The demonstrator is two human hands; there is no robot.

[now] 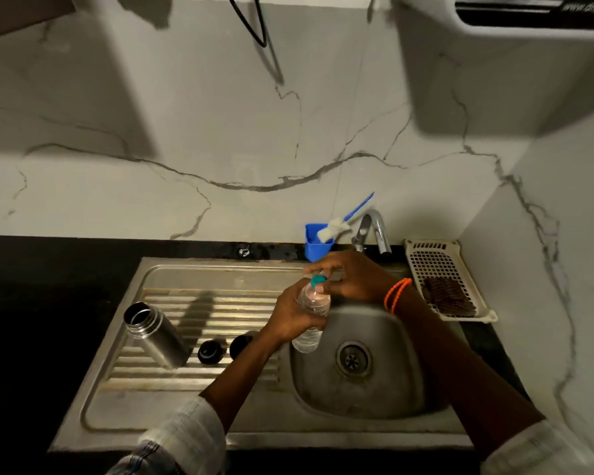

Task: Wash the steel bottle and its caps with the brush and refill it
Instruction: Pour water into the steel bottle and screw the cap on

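The open steel bottle [156,334] stands on the ribbed drainboard [220,303] at the left. Two dark caps [210,352] [240,344] sit beside it to the right. A clear plastic water bottle [312,320] with a teal cap [318,280] is held over the sink basin [357,365]. My left hand [294,315] grips its body. My right hand [352,277] has its fingers on the teal cap. The bottle brush [336,228], white bristles and blue handle, leans in a blue holder [314,246] behind the sink.
A chrome tap [374,231] rises behind the basin. A cream plastic basket [443,275] with a dark scrubber [448,296] lies at the right. The black counter [48,303] surrounds the sink. A marble wall stands behind and at the right.
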